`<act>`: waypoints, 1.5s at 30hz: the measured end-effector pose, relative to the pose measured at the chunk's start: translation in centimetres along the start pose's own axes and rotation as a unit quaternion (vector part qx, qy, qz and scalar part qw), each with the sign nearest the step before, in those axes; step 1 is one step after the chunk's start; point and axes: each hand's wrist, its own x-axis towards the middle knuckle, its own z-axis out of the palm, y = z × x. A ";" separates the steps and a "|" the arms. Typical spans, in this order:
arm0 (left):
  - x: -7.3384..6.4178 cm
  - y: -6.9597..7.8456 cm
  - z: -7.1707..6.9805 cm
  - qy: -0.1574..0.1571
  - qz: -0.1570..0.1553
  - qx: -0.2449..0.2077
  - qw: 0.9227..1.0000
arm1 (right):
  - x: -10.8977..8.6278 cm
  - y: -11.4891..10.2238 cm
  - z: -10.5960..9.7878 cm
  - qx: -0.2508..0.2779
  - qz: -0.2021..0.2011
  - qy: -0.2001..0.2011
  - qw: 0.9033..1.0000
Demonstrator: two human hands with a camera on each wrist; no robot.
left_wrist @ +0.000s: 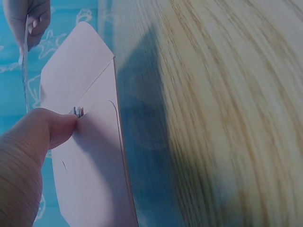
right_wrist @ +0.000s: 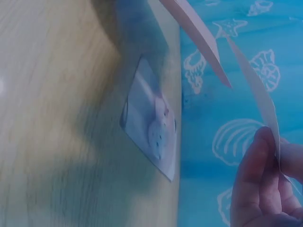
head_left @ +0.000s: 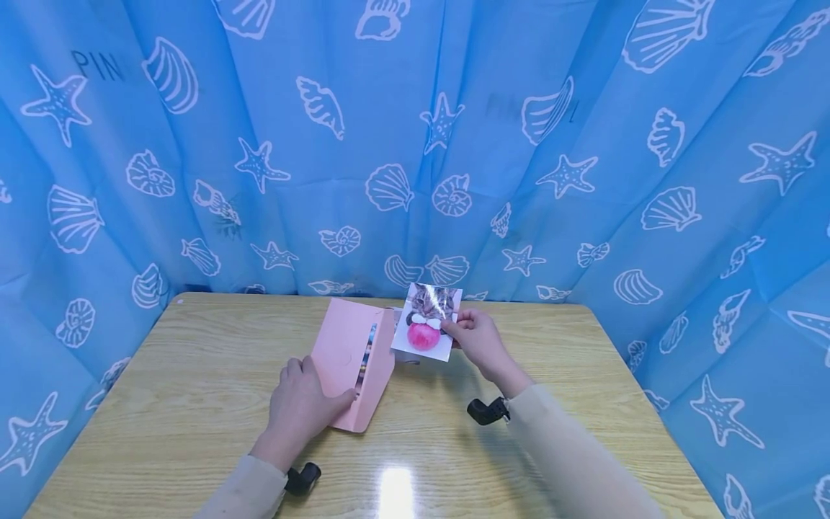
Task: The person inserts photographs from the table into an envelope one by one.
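A pink envelope [head_left: 337, 335] is gripped by my left hand [head_left: 301, 404], its flap folded open to the right. The left thumb [left_wrist: 59, 127] presses at the pocket's opening, where a colourful strip of contents [head_left: 367, 353] shows. My right hand [head_left: 483, 342] pinches a photo card [head_left: 441, 349] by its right edge, just right of the envelope and apart from it. A cat and a pink ball are printed on this card. Another glossy picture card [right_wrist: 147, 118] lies on the table below, mostly hidden in the head view behind the held card.
A wooden table [head_left: 194, 396] reaches to a blue curtain [head_left: 402, 144] with white shells and starfish. Black straps with a camera [head_left: 486, 411] sit on the wrists. Light glares on the table's front part.
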 end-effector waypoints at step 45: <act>-0.1 0.2 0.2 0.010 0.006 0.006 1.000 | -2.6 1.0 6.3 -0.063 -0.002 -0.127 0.990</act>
